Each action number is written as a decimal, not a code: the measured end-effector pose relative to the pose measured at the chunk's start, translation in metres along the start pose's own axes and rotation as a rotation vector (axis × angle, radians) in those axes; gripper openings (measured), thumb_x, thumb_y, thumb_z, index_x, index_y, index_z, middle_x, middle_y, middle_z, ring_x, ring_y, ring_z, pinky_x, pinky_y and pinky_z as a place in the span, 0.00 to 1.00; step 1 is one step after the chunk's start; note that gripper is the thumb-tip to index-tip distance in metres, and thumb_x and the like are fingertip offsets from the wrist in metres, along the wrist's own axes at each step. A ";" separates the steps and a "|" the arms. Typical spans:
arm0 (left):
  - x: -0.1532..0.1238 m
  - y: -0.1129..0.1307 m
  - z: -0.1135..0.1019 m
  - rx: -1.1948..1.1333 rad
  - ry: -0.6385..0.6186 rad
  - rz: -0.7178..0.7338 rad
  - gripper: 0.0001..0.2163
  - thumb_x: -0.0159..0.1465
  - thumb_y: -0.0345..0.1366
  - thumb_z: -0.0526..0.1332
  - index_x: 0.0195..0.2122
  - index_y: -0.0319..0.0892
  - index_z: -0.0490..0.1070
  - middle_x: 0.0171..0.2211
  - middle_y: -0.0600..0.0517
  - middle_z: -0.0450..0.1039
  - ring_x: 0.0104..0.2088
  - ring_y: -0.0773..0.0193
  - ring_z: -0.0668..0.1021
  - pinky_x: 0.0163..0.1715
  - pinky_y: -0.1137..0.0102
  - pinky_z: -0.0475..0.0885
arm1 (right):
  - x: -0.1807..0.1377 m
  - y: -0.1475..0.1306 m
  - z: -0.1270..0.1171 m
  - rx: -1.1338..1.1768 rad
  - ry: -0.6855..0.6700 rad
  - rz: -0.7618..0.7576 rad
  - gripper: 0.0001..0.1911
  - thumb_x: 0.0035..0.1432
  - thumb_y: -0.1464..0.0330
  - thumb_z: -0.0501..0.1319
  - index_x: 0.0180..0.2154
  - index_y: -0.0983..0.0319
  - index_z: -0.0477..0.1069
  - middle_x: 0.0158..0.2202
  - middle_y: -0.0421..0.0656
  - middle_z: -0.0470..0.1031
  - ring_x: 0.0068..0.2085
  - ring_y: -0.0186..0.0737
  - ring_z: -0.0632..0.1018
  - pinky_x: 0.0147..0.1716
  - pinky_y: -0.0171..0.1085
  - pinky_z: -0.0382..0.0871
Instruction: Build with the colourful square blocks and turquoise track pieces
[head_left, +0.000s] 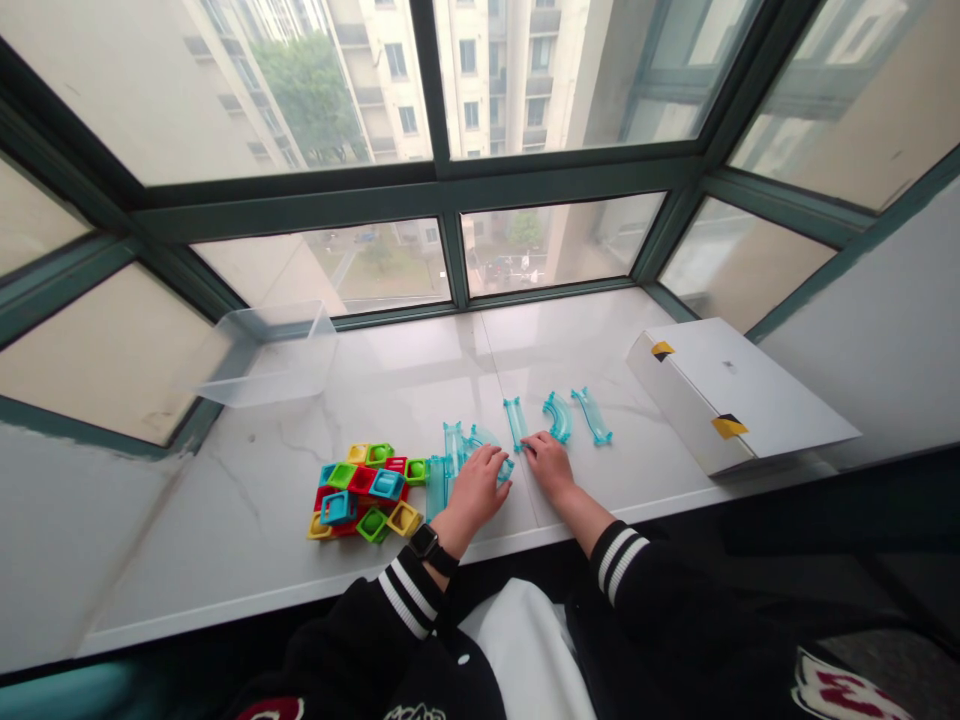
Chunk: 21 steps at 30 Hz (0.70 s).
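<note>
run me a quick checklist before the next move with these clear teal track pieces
1. Left hand touching the curved track piece: ok.
2. Left hand's grip on that piece firm: cannot tell.
3. Right hand touching the straight track piece: cannot tell, its fingertips sit right beside it.
4. Farther curved piece and farther straight piece lying apart from both hands: ok.
5. Pile of coloured blocks apart from the left hand: ok.
</note>
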<state>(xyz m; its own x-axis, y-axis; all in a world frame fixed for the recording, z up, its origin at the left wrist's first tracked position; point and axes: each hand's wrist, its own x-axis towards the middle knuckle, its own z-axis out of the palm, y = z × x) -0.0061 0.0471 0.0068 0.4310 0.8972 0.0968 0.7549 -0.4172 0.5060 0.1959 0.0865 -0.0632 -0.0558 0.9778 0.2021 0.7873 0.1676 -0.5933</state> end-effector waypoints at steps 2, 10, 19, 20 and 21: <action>0.000 0.000 0.001 0.012 0.001 -0.001 0.22 0.65 0.31 0.65 0.61 0.44 0.71 0.62 0.41 0.71 0.67 0.43 0.71 0.67 0.46 0.69 | -0.001 0.000 0.001 -0.007 0.005 -0.002 0.13 0.67 0.75 0.61 0.47 0.59 0.82 0.43 0.46 0.80 0.47 0.45 0.79 0.51 0.39 0.71; -0.001 -0.001 0.001 0.005 0.023 0.017 0.22 0.64 0.31 0.66 0.60 0.44 0.71 0.60 0.42 0.73 0.67 0.43 0.71 0.66 0.46 0.70 | -0.001 0.000 0.001 -0.021 0.013 -0.013 0.13 0.67 0.76 0.61 0.47 0.59 0.81 0.43 0.46 0.79 0.47 0.45 0.79 0.50 0.38 0.70; -0.001 -0.001 0.001 0.008 0.005 0.011 0.22 0.64 0.31 0.66 0.60 0.43 0.71 0.61 0.42 0.72 0.67 0.42 0.70 0.67 0.47 0.69 | -0.001 0.002 0.002 -0.028 0.020 -0.018 0.14 0.67 0.76 0.60 0.48 0.59 0.81 0.43 0.46 0.79 0.46 0.44 0.79 0.50 0.38 0.70; -0.001 -0.002 0.001 0.009 0.005 0.009 0.22 0.65 0.31 0.66 0.61 0.43 0.71 0.61 0.42 0.72 0.67 0.42 0.70 0.67 0.47 0.69 | -0.001 0.002 0.003 -0.028 0.020 -0.018 0.14 0.67 0.76 0.60 0.48 0.59 0.81 0.43 0.46 0.79 0.46 0.44 0.79 0.50 0.38 0.70; -0.001 -0.002 0.001 0.010 0.005 0.008 0.22 0.65 0.31 0.66 0.61 0.43 0.71 0.61 0.42 0.73 0.67 0.42 0.70 0.67 0.47 0.69 | -0.001 0.002 0.003 -0.029 0.021 -0.019 0.14 0.67 0.76 0.60 0.47 0.59 0.81 0.43 0.46 0.79 0.46 0.44 0.79 0.50 0.38 0.70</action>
<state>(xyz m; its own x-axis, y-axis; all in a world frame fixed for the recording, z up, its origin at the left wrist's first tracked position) -0.0074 0.0467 0.0050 0.4344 0.8945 0.1053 0.7565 -0.4258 0.4964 0.1959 0.0860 -0.0669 -0.0584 0.9715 0.2296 0.8034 0.1823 -0.5668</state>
